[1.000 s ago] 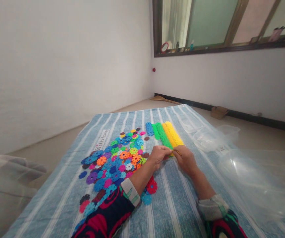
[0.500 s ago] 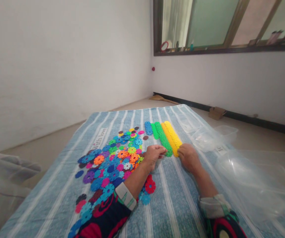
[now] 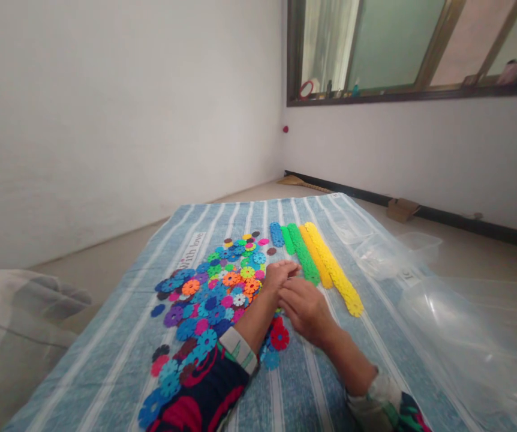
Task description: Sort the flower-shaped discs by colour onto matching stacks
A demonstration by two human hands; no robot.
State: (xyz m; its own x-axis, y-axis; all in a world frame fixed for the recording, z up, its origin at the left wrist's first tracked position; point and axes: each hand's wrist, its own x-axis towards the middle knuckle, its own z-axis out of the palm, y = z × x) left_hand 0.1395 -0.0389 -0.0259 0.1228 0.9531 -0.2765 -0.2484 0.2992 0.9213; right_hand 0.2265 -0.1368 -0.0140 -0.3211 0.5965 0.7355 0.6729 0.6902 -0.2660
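Observation:
My left hand (image 3: pixel 278 279) is closed in a pinch beside the right edge of a heap of flower-shaped plastic discs (image 3: pixel 216 312) in many colours. Its fingertips meet those of my right hand (image 3: pixel 307 312), which is closed too; whatever lies between them is hidden. Just beyond the hands run overlapping rows of discs: a short blue row (image 3: pixel 277 234), a short light green row (image 3: pixel 288 241), a longer green row (image 3: pixel 304 255), an orange-yellow row (image 3: pixel 319 258) and a long yellow row (image 3: pixel 336 270). Red discs (image 3: pixel 279 337) show below my wrists.
A blue striped cloth (image 3: pixel 119 336) covers the table. Clear plastic containers (image 3: pixel 460 324) stand along the right side. Pale draped fabric (image 3: pixel 11 336) is at the left. Past the table, a broom (image 3: pixel 301 182) and a cardboard box (image 3: pixel 402 209) lie on the floor.
My right hand has left the near end of the yellow row and moved left to my left hand. The yellow row's near end is now uncovered. The view has shifted slightly.

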